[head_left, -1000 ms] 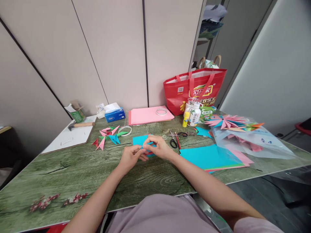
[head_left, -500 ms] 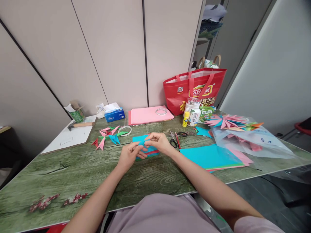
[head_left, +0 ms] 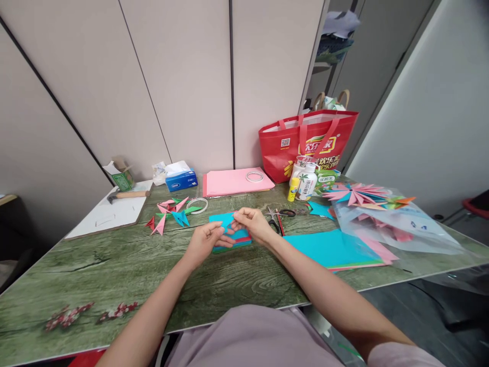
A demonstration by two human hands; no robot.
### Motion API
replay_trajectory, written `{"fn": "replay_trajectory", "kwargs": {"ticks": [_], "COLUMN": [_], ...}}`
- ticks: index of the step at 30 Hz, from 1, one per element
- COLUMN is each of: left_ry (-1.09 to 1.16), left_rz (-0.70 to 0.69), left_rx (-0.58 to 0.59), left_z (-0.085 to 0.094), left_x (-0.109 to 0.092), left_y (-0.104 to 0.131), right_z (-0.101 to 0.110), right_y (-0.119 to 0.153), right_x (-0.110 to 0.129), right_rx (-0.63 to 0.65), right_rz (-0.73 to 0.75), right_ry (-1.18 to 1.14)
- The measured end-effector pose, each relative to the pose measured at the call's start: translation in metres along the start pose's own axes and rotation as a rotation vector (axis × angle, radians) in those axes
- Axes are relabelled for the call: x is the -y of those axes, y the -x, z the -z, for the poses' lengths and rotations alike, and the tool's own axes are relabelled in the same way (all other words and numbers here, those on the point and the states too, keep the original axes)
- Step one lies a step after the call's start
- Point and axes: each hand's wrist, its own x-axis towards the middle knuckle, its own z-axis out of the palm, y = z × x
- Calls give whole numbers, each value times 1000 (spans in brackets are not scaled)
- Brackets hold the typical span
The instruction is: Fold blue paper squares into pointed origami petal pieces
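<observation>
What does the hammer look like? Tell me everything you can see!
The hammer has a dark, metal-looking head and a straight, light brown handle that looks like wood. It lies on a white board, over on the person's left. Its head is at the left end, and its handle reaches toward the board's right edge. Nobody is holding it.

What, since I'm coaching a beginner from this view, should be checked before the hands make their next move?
1. Left hand and right hand over the blue-topped paper pile: ok.
2. Piece pinched firmly: cannot tell; blue between the fingers blends with the pile.
3. Scissors out of the hands: ok, lying on the table.
4. Glue stick upright: ok, beside the white bottle.
5. Pink paper stack free of objects: not ok, a tape roll lies on it.
</observation>
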Motion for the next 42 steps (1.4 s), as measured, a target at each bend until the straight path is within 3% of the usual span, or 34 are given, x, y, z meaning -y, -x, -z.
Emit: {"fn": "replay_trajectory", "kwargs": {"ticks": [8,12,14,16,20,25,32,35,39,42], "left_ry": [-46,79,164,222,225,197,158,133,61,-40], "left_rz": [-4,-104,-145,-179,-261,-259,-254,-250,-227,-269], "left_rx": [-92,-314,-425,-458,-462,-454,-500,-493,-455,-519], "left_z": [2,11,17,22,23,17,19,19,17,17], "left_x": [2,2,1,-1,-7,-4,2,1,2,6], "left_y": [-1,-6,-9,-11,-11,-11,-11,-10,-9,-11], "right_z": [0,3,6,9,12,11,6,5,5,5], "right_y": [0,-2,-2,-2,-2,-1,2,1,1,3], "right_x": [0,-3,-6,-10,-17,-15,-10,-10,-5,4], "right_rx": [-35,-53,3,102,229,274,259,155,-185,-439], "right_rz": [55,204,333,409,374,292,289,304,421,475], "right_ry": [134,437,679,876,1109,1119,946,923,886,784]}}
